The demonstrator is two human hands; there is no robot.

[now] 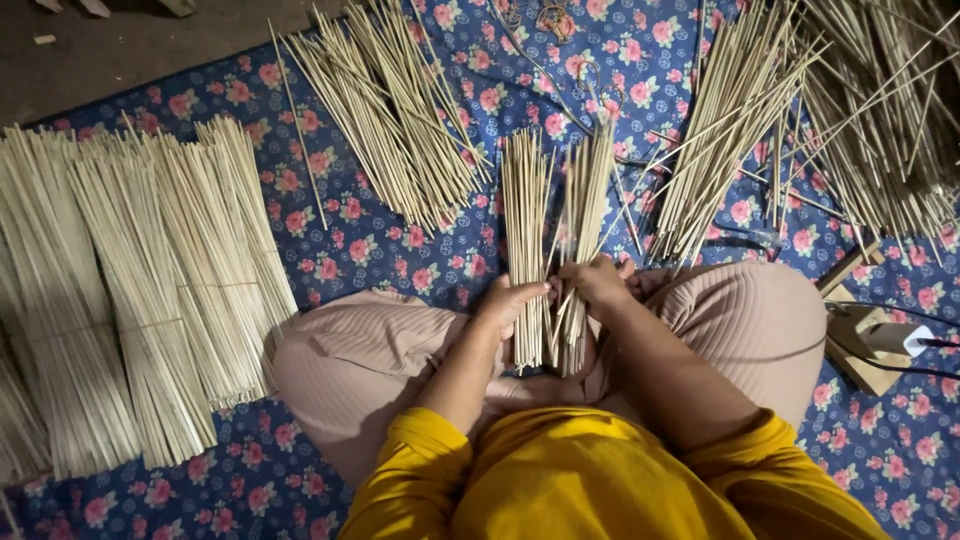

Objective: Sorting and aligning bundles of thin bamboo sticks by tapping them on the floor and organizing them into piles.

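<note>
Two bundles of thin pale sticks are held upright over the lap, side by side. The left bundle [526,240] is gripped by the left hand [512,303], fingers curled closed around its lower part, thumb toward the gap between bundles. The right bundle [580,240] is clamped by the right hand [598,285], fingers wrapped shut on it just right of the left bundle. The two hands are set close together, nearly touching, with a few loose sticks crossing between them. Lower ends of both bundles are seen below the hands, near the knees; tops fan out slightly above.

Everything is laid on a blue floral cloth [380,250] spread on the floor. Left of the held bundles, well apart, a row of tied stick bundles [130,300] is laid flat. Above-left of the held bundles a loose fanned pile [390,110] is seen. To the right, another loose pile [725,120] is spread, and further right a messier heap [880,110]. A small wooden block [865,345] with a cable is seen right of the person's knee. Yellow sleeves and beige ribbed trousers are worn.
</note>
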